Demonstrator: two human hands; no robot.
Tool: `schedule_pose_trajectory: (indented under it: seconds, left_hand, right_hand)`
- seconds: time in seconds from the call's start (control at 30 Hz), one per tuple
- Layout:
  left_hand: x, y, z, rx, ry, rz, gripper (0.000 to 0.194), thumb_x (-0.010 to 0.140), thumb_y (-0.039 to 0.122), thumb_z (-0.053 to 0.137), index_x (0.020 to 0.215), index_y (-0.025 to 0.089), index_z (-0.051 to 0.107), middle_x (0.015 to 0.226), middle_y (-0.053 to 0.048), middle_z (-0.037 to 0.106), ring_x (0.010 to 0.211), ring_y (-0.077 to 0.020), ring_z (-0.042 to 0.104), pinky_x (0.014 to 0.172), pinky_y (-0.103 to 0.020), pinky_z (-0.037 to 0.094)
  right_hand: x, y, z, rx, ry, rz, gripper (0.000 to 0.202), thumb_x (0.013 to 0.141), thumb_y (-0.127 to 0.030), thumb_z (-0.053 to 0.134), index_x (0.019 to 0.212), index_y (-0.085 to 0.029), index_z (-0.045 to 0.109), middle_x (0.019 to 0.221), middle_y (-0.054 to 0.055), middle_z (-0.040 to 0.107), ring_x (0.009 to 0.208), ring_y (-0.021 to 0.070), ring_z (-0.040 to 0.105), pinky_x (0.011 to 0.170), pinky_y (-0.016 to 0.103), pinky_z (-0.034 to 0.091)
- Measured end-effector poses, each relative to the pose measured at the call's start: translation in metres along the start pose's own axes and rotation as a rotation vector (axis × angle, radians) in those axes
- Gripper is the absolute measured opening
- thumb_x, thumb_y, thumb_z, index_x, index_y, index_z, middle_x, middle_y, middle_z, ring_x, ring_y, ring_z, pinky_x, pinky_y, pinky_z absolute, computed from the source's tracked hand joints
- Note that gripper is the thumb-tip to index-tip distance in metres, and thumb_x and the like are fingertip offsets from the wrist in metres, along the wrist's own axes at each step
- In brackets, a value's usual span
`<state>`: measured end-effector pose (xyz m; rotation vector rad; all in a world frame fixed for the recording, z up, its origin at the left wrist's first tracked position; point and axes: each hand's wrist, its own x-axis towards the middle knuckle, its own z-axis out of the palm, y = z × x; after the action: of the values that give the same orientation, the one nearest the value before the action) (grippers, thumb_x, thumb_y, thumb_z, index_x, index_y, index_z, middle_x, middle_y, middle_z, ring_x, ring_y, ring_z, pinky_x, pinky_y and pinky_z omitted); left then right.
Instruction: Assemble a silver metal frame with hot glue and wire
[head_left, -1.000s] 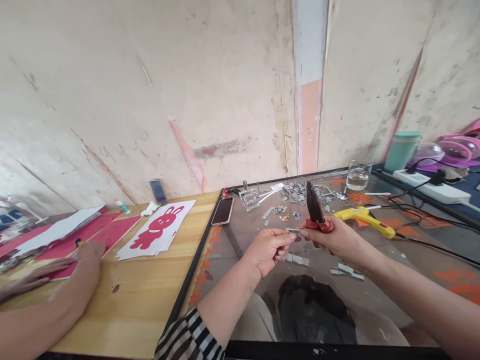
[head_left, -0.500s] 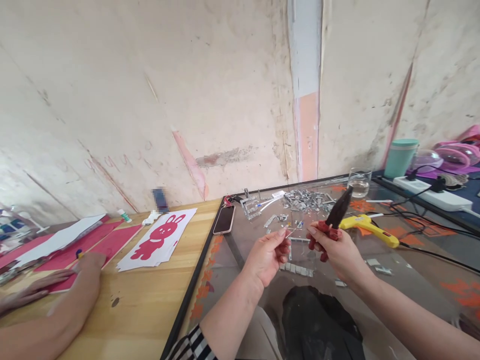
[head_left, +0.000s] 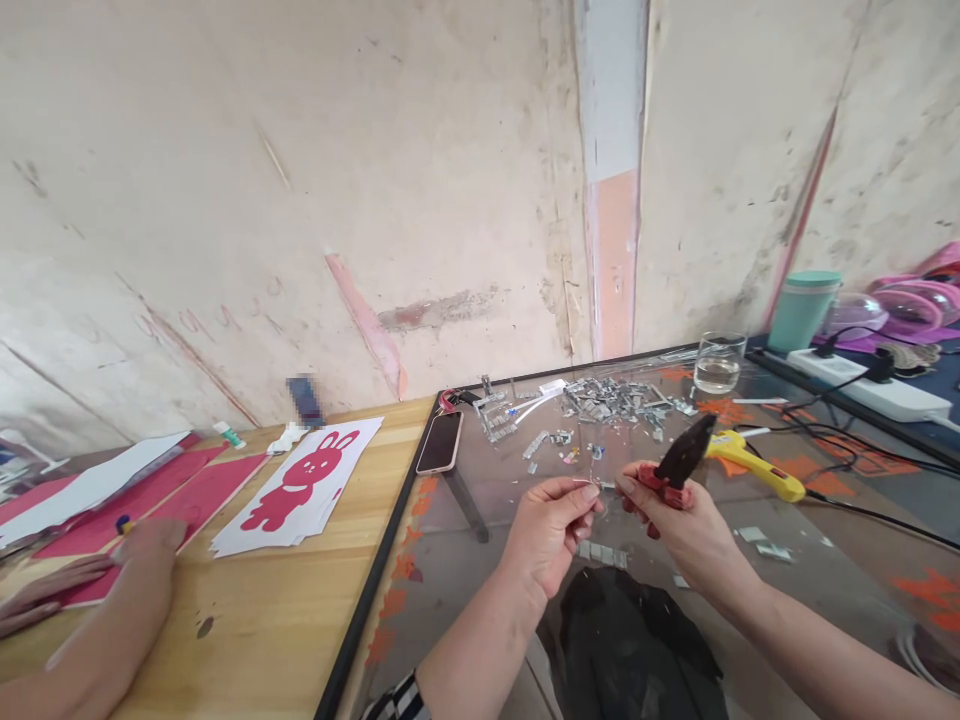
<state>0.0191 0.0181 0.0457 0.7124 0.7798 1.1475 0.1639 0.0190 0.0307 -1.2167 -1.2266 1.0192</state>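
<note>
My right hand [head_left: 697, 530] is wrapped around the red handles of a pair of pliers [head_left: 684, 450], whose dark jaws point up and away to the right. Its thumb and forefinger reach toward my left hand [head_left: 547, 530], with only a small gap between them. The left fingers are pinched together over the table; a thin, wire-like bit shows at their tips, too small to make out. Behind the hands lies a heap of small silvery metal pieces [head_left: 619, 400]. A segmented metal strip [head_left: 602, 554] rests just beyond my left hand, partly covered by it.
A yellow glue gun [head_left: 757, 468] with a black cord lies at right, near a glass of water [head_left: 718, 362], a green cup [head_left: 804, 312] and a power strip [head_left: 870, 385]. A phone [head_left: 439, 443] is at left. Another person's hand [head_left: 146, 545] works beside rabbit-print papers [head_left: 300, 485].
My hands have come closer together, the left shifting right and slightly down. The pliers have tilted further to the right. The view has turned slightly right.
</note>
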Motion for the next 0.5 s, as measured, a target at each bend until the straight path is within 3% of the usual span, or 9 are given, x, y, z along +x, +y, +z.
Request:
schedule_pose_trajectory:
  seconds: [0.13,0.3,0.5]
  left_hand:
    - [-0.0021,-0.0009,0.0003,0.144,0.050,0.097,0.021,0.054,0.025,0.077,0.067,0.011,0.067,0.055,-0.004,0.060,0.051,-0.0074,0.048,0.048,-0.020,0.028]
    - [-0.0050,-0.0011,0.0019,0.201,0.075,0.081,0.023,0.053,0.028,0.078,0.064,0.011,0.067,0.051,-0.003,0.059,0.048,-0.0077,0.045,0.047,-0.021,0.027]
    - [-0.0047,-0.0074,0.0014,0.121,0.040,0.069,0.023,0.057,0.028,0.076,0.070,0.011,0.067,0.056,-0.003,0.059,0.048,-0.0056,0.041,0.048,-0.020,0.029]
  right_hand:
    - [-0.0021,0.0004,-0.0007,0.012,-0.058,0.023,0.033,0.070,-0.051,0.058,0.074,-0.019,0.055,0.058,-0.002,0.049,0.050,0.0101,0.039,0.042,0.023,0.028]
    - [-0.0053,-0.0025,0.0006,0.010,-0.077,0.004,0.033,0.069,-0.052,0.058,0.069,-0.019,0.053,0.058,-0.002,0.049,0.050,0.0100,0.039,0.042,0.023,0.029]
    - [-0.0066,-0.0039,0.0039,0.163,-0.095,0.159,0.030,0.070,-0.049,0.058,0.070,-0.019,0.052,0.059,-0.002,0.052,0.048,0.0081,0.039,0.036,0.019,0.025]
